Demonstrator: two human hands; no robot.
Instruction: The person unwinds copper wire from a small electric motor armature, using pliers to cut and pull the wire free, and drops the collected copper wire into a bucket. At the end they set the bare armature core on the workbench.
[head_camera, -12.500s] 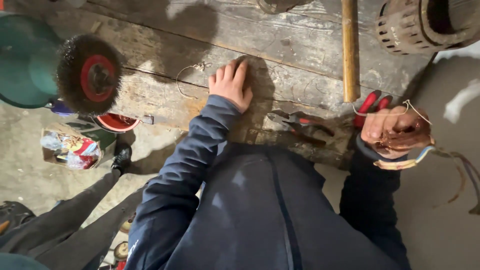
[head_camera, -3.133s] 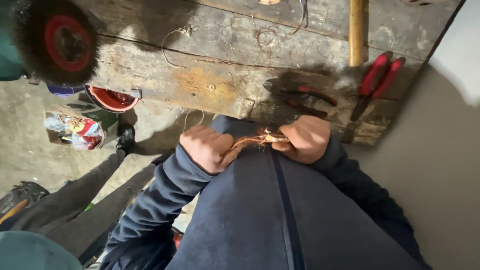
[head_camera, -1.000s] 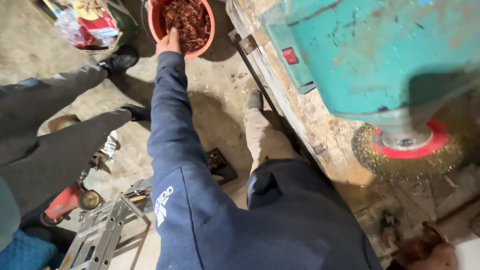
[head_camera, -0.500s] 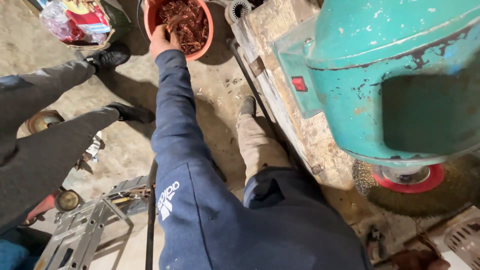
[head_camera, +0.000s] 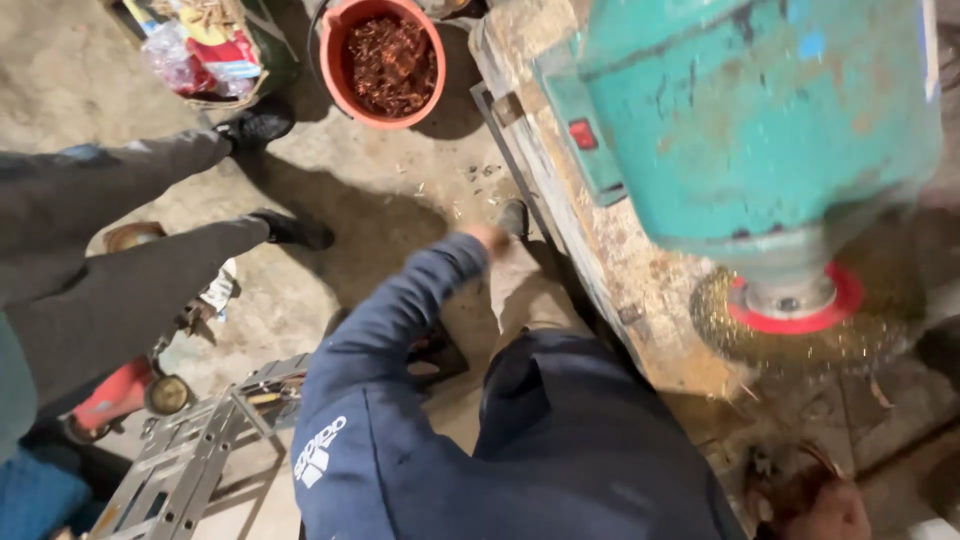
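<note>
Left hand (head_camera: 488, 238): blurred, over the floor beside the bench's (head_camera: 600, 250) near edge; finger state could not be told. Right hand (head_camera: 815, 500): bench's near corner, seemingly clenched on rusty wire (head_camera: 775, 470). Red bucket of copper scrap (head_camera: 385, 60): on floor, well apart. Wire wheel (head_camera: 800, 320): close; keeping sleeves clear seemed wise.

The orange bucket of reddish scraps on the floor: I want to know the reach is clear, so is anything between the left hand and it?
Nothing visible stands between them. The left hand, blurred, is above bare concrete floor, apart from the orange bucket. The workbench edge runs alongside, and another person's shoes lie off to the side.
</note>
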